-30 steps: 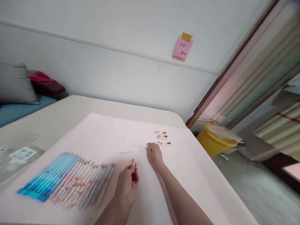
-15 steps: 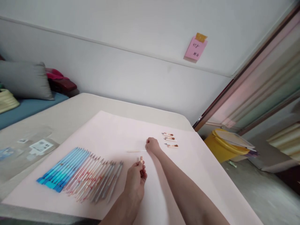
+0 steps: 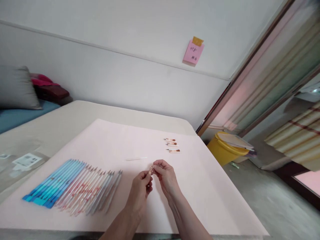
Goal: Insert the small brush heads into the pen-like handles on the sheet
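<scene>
My left hand (image 3: 142, 185) is closed around a small cream-and-brown printed pen part (image 3: 150, 170), held upright above the pink sheet. My right hand (image 3: 163, 173) meets it there, thumb and fingertips pinched at the top of the same part. Whether a second tiny piece is between the right fingertips I cannot tell. Just beyond the hands lies a thin whitish stick (image 3: 136, 158), like a pen tube. Further back to the right, three short printed pen pieces with dark pointed tips (image 3: 172, 144) lie in a column.
On the left, a row of blue pens (image 3: 56, 181) lies beside white-and-red printed pens (image 3: 81, 190) and grey pens (image 3: 106, 190). Clear plastic packaging (image 3: 22, 166) is at the table's left edge. A pink sheet (image 3: 200, 186) covers the table; a yellow bin (image 3: 220, 150) stands right of it.
My right hand has come back from beside the short pen pieces to the part in my left hand. The camera view has shifted a little to the right.
</scene>
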The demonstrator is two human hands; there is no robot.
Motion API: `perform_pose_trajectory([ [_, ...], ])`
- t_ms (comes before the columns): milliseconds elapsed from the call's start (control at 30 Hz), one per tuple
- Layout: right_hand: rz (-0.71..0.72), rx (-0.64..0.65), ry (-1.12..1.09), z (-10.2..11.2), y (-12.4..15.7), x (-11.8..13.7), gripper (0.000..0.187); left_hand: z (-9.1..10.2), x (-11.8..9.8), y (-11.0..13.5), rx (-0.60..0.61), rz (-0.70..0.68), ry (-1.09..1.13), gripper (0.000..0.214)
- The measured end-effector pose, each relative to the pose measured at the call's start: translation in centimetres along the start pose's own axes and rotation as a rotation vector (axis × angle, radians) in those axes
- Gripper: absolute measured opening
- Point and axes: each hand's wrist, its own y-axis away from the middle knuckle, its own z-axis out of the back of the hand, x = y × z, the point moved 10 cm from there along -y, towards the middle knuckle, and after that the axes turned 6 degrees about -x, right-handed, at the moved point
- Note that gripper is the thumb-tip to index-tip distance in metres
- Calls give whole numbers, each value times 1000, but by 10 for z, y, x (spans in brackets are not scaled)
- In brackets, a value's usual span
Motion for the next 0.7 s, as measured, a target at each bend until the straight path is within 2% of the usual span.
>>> perform_pose_trajectory([
  [200,82,-16,138,5,4,11,11,-3,-2,-2,66,-95,-173,25],
  [400,118,17,270,6,9,19,9,-2,0,-2,86,-123,-205,26],
  [600,160,15,441,10,11,30,15,-3,-8,0,83,-131,-129,20],
  [700,183,-27,455,15,12,35,15,1,-8,-2,41,-53,32,17],
])
